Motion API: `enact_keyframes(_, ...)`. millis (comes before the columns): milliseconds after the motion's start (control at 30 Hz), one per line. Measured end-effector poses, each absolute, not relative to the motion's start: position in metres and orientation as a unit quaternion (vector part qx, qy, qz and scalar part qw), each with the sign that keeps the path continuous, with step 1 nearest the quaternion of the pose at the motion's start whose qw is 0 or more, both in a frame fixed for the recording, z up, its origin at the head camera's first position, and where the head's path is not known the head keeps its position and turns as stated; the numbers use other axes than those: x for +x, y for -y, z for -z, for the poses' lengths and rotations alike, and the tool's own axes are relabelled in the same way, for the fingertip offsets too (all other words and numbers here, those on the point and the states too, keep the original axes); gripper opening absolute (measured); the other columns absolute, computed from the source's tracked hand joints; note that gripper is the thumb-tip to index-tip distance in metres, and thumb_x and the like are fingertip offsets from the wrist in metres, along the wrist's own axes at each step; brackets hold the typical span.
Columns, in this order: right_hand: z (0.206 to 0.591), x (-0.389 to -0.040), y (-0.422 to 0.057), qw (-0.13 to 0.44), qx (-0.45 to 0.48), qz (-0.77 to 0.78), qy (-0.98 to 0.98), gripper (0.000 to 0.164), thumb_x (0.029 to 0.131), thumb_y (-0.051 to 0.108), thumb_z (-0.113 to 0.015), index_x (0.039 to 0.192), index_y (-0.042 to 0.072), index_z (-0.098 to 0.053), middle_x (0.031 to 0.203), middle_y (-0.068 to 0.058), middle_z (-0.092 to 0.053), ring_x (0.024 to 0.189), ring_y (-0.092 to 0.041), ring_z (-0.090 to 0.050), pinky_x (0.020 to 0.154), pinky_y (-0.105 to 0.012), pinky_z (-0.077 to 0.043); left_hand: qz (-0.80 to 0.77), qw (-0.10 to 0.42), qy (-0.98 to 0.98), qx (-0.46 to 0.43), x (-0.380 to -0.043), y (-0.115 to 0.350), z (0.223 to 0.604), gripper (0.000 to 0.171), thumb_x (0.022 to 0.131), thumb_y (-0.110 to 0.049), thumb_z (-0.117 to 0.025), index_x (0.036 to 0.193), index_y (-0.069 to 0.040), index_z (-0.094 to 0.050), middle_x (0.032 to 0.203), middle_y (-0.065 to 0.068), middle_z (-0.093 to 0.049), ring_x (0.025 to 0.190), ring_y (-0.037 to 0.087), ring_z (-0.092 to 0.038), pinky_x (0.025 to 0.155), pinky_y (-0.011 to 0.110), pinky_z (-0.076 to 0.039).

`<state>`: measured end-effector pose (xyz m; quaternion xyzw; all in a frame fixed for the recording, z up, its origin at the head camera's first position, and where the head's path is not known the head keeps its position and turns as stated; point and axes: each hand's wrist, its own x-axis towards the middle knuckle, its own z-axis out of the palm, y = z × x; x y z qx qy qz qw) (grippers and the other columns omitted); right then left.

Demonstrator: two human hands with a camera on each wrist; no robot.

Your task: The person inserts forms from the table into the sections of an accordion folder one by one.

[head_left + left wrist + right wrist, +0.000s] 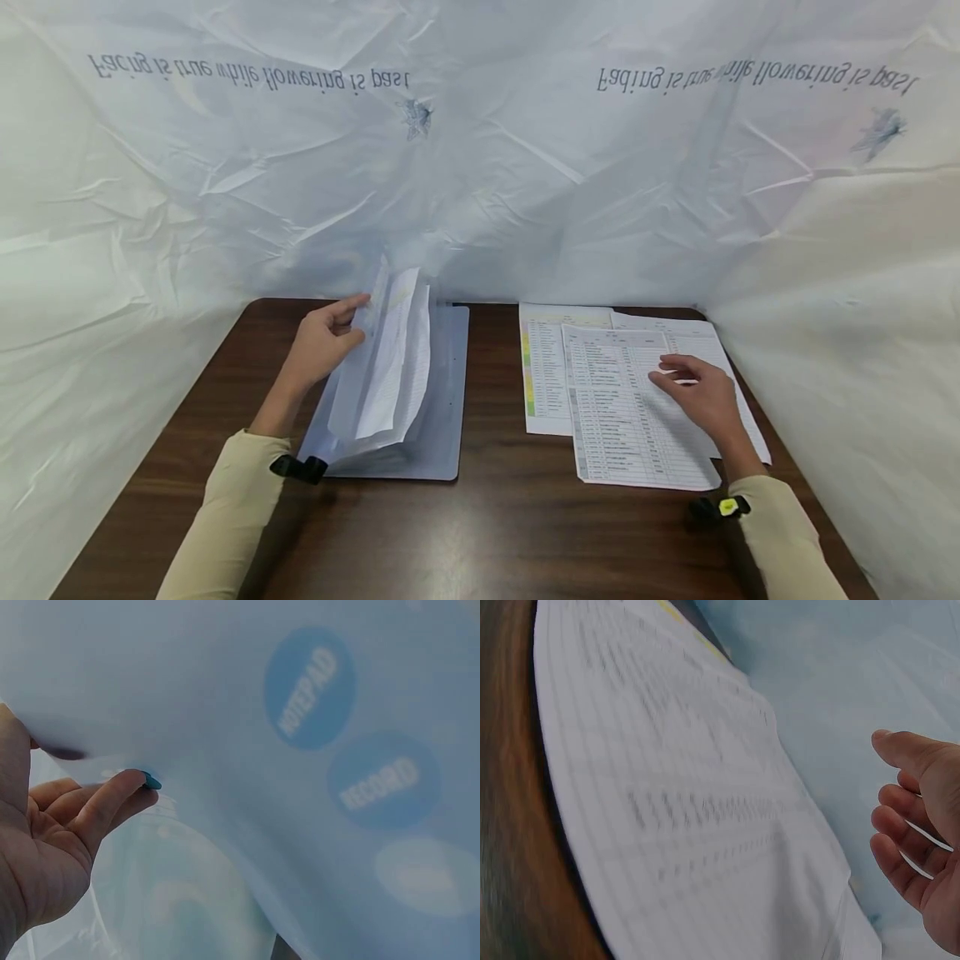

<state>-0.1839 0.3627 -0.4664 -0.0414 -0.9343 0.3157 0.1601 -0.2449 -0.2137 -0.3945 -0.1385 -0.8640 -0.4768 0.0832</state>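
At the left of the table lies a translucent blue document folder (447, 392), its front cover (352, 392) lifted. My left hand (318, 346) holds that cover by its outer edge, thumb and fingers around it. Sheets of paper (390, 375) stand tilted and curved inside the folder. Round labels reading NOTEPAD (309, 688) and RECORD (384, 780) show on the cover in the left wrist view. Over the printed sheet (622, 417) on the right, my right hand (701, 396) hovers with loosely bent fingers and nothing in them.
Beneath the top sheet lie a page with a yellow and green side strip (543, 400) and another printed page (701, 333). Crinkled white plastic sheeting (480, 183) rises behind and beside the dark wooden table (480, 533). Each wrist wears a strapped black device (298, 468).
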Motion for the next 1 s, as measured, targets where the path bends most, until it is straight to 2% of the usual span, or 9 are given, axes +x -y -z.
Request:
enact_keyframes(133,0.476,-0.178,-0.380,0.133,-0.070,-0.317,0.936,0.058,0.093,0.042,-0.074,0.135,0.002,-0.065,0.122,-0.023,-0.069,0.107,-0.039,-0.065,0.081,-0.045,-0.050,0.474,0.092,0.864,-0.142,-0.245,0.214,0.395,0.056,0.092,-0.006,-0.059,0.148,-0.012,-0.056,0.145,0.015,-0.058,0.123,0.033,-0.063,0.089,0.033,-0.055)
enact_keyframes(267,0.484,-0.173,-0.391,0.098,-0.099,-0.321,0.937,0.066,0.093,0.049,-0.072,0.138,0.002,-0.061,0.129,-0.025,-0.065,0.114,-0.041,-0.061,0.084,-0.048,-0.049,0.475,0.094,0.863,-0.143,-0.244,0.213,0.395,0.055,0.092,-0.005,-0.059,0.147,-0.011,-0.057,0.145,0.014,-0.058,0.127,0.032,-0.060,0.098,0.051,-0.050)
enact_keyframes(367,0.489,-0.171,-0.397,0.079,-0.116,-0.320,0.937,0.070,0.092,0.053,-0.070,0.139,0.001,-0.060,0.133,-0.026,-0.062,0.117,-0.043,-0.059,0.086,-0.053,-0.049,0.472,0.097,0.865,-0.139,-0.243,0.213,0.395,0.055,0.092,-0.005,-0.059,0.147,-0.011,-0.057,0.145,0.014,-0.059,0.125,0.031,-0.062,0.096,0.052,-0.051)
enact_keyframes(433,0.492,-0.171,-0.401,0.071,-0.125,-0.316,0.938,0.072,0.092,0.054,-0.069,0.139,0.001,-0.060,0.133,-0.027,-0.061,0.116,-0.043,-0.059,0.085,-0.052,-0.050,0.470,0.099,0.867,-0.136,-0.243,0.213,0.395,0.055,0.091,-0.005,-0.059,0.146,-0.011,-0.058,0.144,0.014,-0.059,0.124,0.031,-0.062,0.096,0.051,-0.051)
enact_keyframes(567,0.494,-0.170,-0.405,0.072,-0.125,-0.297,0.944,0.068,0.091,0.050,-0.074,0.135,-0.001,-0.062,0.128,-0.028,-0.064,0.109,-0.042,-0.063,0.077,-0.040,-0.052,0.469,0.098,0.868,-0.131,-0.242,0.213,0.394,0.055,0.091,-0.005,-0.059,0.146,-0.012,-0.058,0.143,0.015,-0.060,0.123,0.032,-0.063,0.094,0.044,-0.052)
enact_keyframes(700,0.495,-0.169,-0.405,0.073,-0.120,-0.286,0.948,0.065,0.090,0.044,-0.077,0.133,-0.002,-0.062,0.123,-0.027,-0.066,0.104,-0.039,-0.065,0.070,-0.029,-0.046,0.473,0.098,0.866,-0.129,-0.240,0.212,0.392,0.055,0.092,-0.005,-0.060,0.146,-0.013,-0.058,0.142,0.016,-0.061,0.123,0.032,-0.063,0.091,0.036,-0.053)
enact_keyframes(1000,0.495,-0.170,-0.406,0.058,-0.120,-0.281,0.950,0.066,0.089,0.044,-0.078,0.132,-0.004,-0.062,0.123,-0.029,-0.064,0.101,-0.039,-0.063,0.070,-0.034,-0.045,0.484,0.105,0.858,-0.134,-0.240,0.211,0.392,0.055,0.091,-0.002,-0.059,0.145,-0.012,-0.059,0.144,0.016,-0.059,0.127,0.033,-0.061,0.099,0.052,-0.049)
